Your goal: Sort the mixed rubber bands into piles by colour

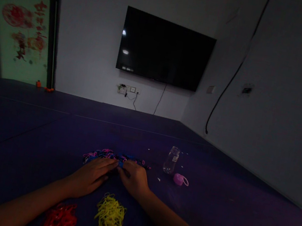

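Observation:
A tangled pile of thin blue, black and pink bands (pixel 103 154) lies on the dark purple tabletop, partly hidden behind my hands. My left hand (pixel 93 176) rests against its near side, fingers stretched forward and thumb apart from them. Opposite it, my right hand (pixel 135 176) has its fingers curled over the pile. Between the fingertips shows a bit of blue bands (pixel 121 163), which the right fingers seem to grip. Closer to me are a heap of yellow bands (pixel 110 216) and a heap of red bands (pixel 61 221), the red one beside my left forearm.
To the right of the pile stands a clear open bottle (pixel 171 160). Its pink cap with a loop (pixel 179 179) lies beside it. Small white scraps (pixel 159 179) are scattered nearby. A black cable (pixel 231 80) hangs along the right wall, and a television (pixel 165 50) is mounted ahead.

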`<action>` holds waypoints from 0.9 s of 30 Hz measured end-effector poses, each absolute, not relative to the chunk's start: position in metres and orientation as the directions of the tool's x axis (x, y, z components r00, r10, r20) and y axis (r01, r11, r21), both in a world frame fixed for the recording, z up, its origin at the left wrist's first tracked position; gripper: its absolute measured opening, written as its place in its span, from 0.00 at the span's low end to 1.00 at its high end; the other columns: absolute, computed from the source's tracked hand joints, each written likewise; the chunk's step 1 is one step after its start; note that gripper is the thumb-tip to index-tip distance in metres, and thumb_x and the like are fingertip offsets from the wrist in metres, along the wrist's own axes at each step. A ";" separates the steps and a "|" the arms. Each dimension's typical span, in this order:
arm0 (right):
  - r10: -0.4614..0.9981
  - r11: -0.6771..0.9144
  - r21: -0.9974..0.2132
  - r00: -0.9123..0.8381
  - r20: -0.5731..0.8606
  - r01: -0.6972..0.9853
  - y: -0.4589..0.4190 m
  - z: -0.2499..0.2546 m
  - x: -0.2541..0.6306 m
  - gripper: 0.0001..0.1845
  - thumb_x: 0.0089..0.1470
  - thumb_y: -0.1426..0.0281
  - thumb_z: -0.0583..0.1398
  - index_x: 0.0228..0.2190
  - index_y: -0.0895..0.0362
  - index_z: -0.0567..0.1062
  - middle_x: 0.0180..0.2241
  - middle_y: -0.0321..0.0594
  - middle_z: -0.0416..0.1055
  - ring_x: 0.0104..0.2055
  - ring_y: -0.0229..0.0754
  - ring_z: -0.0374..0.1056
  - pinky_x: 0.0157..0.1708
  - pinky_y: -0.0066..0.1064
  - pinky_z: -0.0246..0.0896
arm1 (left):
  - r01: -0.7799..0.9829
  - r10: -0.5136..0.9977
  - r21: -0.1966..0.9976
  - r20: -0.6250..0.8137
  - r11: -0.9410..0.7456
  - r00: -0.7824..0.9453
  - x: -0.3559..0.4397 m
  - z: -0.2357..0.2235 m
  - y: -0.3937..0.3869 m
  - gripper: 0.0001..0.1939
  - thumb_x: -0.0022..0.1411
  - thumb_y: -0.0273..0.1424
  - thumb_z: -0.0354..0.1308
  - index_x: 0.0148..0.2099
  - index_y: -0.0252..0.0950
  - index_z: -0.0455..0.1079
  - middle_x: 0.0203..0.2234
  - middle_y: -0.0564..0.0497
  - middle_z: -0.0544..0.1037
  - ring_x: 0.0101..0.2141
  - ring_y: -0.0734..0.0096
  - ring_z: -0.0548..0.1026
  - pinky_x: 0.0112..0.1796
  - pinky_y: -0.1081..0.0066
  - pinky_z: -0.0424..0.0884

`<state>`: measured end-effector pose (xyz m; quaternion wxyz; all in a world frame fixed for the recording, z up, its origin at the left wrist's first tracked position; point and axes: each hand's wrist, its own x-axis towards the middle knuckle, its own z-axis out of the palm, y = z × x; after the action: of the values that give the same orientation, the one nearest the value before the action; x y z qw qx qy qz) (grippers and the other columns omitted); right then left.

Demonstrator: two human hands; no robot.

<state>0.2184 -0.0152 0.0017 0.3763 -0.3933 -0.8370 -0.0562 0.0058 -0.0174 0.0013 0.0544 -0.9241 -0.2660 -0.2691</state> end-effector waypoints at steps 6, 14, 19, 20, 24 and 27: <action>0.626 0.667 -0.198 -0.396 0.672 0.719 -0.015 0.001 0.219 0.12 0.57 0.67 0.56 0.23 0.55 0.73 0.25 0.35 0.71 0.28 0.35 0.67 0.27 0.24 0.56 | 0.520 0.467 0.053 0.524 -0.852 0.712 0.006 0.000 -0.018 0.28 0.62 0.23 0.48 0.63 0.42 0.52 0.54 0.45 0.67 0.53 0.60 0.65 0.52 0.56 0.64; 0.622 0.668 -0.200 -0.391 0.678 0.716 -0.015 0.001 0.220 0.11 0.56 0.65 0.58 0.24 0.56 0.73 0.25 0.35 0.72 0.28 0.35 0.67 0.27 0.24 0.55 | 0.509 0.457 0.036 0.499 -0.860 0.737 0.004 -0.003 -0.014 0.27 0.61 0.21 0.50 0.60 0.44 0.58 0.55 0.46 0.66 0.54 0.60 0.65 0.52 0.56 0.64; 0.634 0.653 -0.203 -0.381 0.673 0.729 -0.016 0.002 0.219 0.11 0.55 0.66 0.59 0.23 0.55 0.73 0.25 0.35 0.72 0.28 0.35 0.67 0.27 0.24 0.55 | 0.498 0.447 0.038 0.505 -0.866 0.738 0.005 0.001 -0.018 0.29 0.61 0.22 0.50 0.62 0.46 0.54 0.55 0.47 0.65 0.53 0.60 0.65 0.51 0.57 0.65; 0.638 0.651 -0.205 -0.380 0.669 0.731 -0.017 0.002 0.219 0.10 0.55 0.67 0.59 0.23 0.55 0.73 0.25 0.35 0.72 0.28 0.35 0.67 0.27 0.24 0.55 | 0.496 0.447 0.041 0.505 -0.867 0.739 0.006 0.003 -0.019 0.30 0.60 0.22 0.50 0.63 0.47 0.53 0.55 0.47 0.65 0.53 0.61 0.65 0.51 0.57 0.65; 0.645 0.641 -0.207 -0.372 0.668 0.739 -0.016 0.002 0.220 0.09 0.53 0.69 0.59 0.22 0.55 0.72 0.25 0.34 0.71 0.27 0.35 0.67 0.26 0.24 0.54 | 0.492 0.450 0.051 0.496 -0.869 0.743 0.008 0.007 -0.022 0.33 0.60 0.21 0.50 0.65 0.48 0.49 0.55 0.48 0.66 0.53 0.61 0.65 0.52 0.58 0.64; 0.653 0.630 -0.203 -0.370 0.661 0.749 -0.015 0.001 0.219 0.08 0.52 0.68 0.59 0.22 0.55 0.72 0.25 0.34 0.71 0.27 0.35 0.67 0.26 0.24 0.54 | 0.487 0.448 0.057 0.497 -0.872 0.743 0.008 0.008 -0.023 0.33 0.60 0.22 0.50 0.65 0.48 0.48 0.55 0.48 0.66 0.52 0.61 0.66 0.52 0.59 0.64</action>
<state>0.2195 -0.0149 0.0011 0.3667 -0.4248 -0.8251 -0.0658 0.0078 -0.0227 0.0077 0.0381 -0.9329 -0.2505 -0.2560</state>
